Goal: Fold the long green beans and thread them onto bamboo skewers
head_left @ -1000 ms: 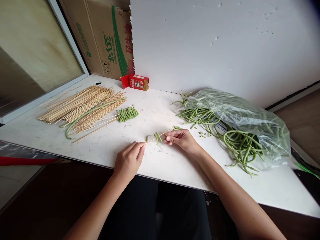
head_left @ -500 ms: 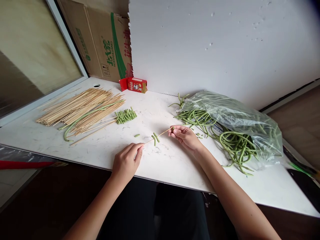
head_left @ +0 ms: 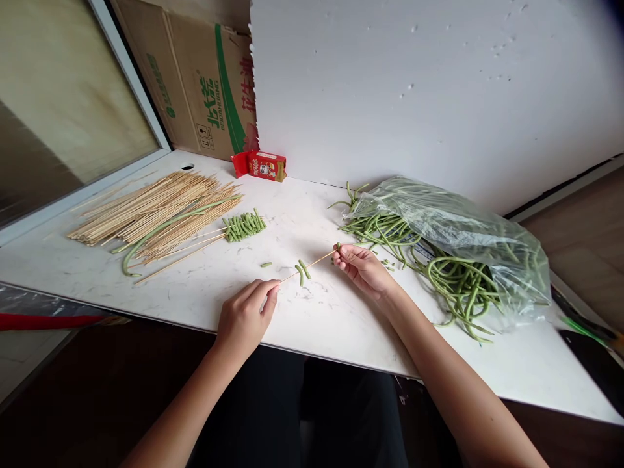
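Note:
My left hand (head_left: pixel 248 312) pinches one end of a thin bamboo skewer (head_left: pixel 322 259) above the table's front part. At the other end, my right hand (head_left: pixel 363 270) holds a short green bean piece (head_left: pixel 338 247) between thumb and fingertips, right at the skewer's tip. Two cut bean pieces (head_left: pixel 305 268) cross the line of the skewer near its middle; I cannot tell if they are threaded on it or lie behind it. One more loose piece (head_left: pixel 266 264) rests on the table. Left of it lie skewers filled with a row of bean pieces (head_left: pixel 244 225).
A heap of bare skewers (head_left: pixel 151 208) lies left, with a long bean (head_left: pixel 160 227) across it. To the right, long green beans (head_left: pixel 458 279) spill from a clear plastic bag (head_left: pixel 517 260). A red box (head_left: pixel 267 166) and a cardboard carton (head_left: pixel 195 84) stand behind.
My right fingers have shifted slightly at the skewer's tip, and the bean piece there shows more clearly above the fingertips. My left hand has stayed nearly still.

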`<state>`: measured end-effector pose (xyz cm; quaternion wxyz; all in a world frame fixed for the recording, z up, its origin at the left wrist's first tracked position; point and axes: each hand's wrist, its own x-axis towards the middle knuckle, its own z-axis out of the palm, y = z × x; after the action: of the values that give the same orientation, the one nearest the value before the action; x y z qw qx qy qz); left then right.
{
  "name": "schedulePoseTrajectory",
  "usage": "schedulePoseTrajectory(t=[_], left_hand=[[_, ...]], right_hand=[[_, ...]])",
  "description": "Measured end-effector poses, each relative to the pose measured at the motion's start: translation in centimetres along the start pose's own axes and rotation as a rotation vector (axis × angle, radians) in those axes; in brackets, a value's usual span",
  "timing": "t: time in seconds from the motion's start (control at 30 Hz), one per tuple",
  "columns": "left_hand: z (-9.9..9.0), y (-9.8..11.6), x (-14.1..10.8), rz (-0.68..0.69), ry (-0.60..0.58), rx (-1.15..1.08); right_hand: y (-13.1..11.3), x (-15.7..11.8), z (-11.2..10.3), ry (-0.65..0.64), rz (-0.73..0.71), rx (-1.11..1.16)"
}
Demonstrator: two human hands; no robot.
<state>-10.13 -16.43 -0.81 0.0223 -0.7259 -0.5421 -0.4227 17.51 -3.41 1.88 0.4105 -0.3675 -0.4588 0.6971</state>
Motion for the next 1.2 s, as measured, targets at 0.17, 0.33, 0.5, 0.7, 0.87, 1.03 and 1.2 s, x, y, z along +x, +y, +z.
schedulePoseTrajectory(t=[0.17, 0.33, 0.5, 0.7, 0.87, 1.03, 1.2], left_hand=[[-0.03, -0.04, -0.13, -0.002, -0.005, -0.002], [-0.08, -0.10, -0.14, 0.002, -0.013, 0.006], [-0.03, -0.21, -0.17, 0.004, -0.022, 0.004], [-0.06, -0.24, -0.20, 0.000, -0.018, 0.001], [-0.07, -0.18, -0.11, 0.007, -0.018, 0.002], [-0.08, -0.16, -0.11, 0.006, -0.018, -0.001], [-0.11, -0.21, -0.18, 0.005, -0.019, -0.006]], right_hand=[[-0.24, -0.08, 0.23, 0.024, 0.007, -0.042], [-0.34, -0.11, 0.49, 0.042, 0.007, -0.034], [0.00, -0.06, 0.52, 0.050, -0.009, -0.053], [0.18, 0.01, 0.53, 0.039, 0.006, -0.074], [0.10, -0.06, 0.54, 0.028, 0.012, -0.065], [0.19, -0.06, 0.47, 0.034, -0.023, -0.117], [0.30, -0.04, 0.47, 0.046, -0.036, -0.127]])
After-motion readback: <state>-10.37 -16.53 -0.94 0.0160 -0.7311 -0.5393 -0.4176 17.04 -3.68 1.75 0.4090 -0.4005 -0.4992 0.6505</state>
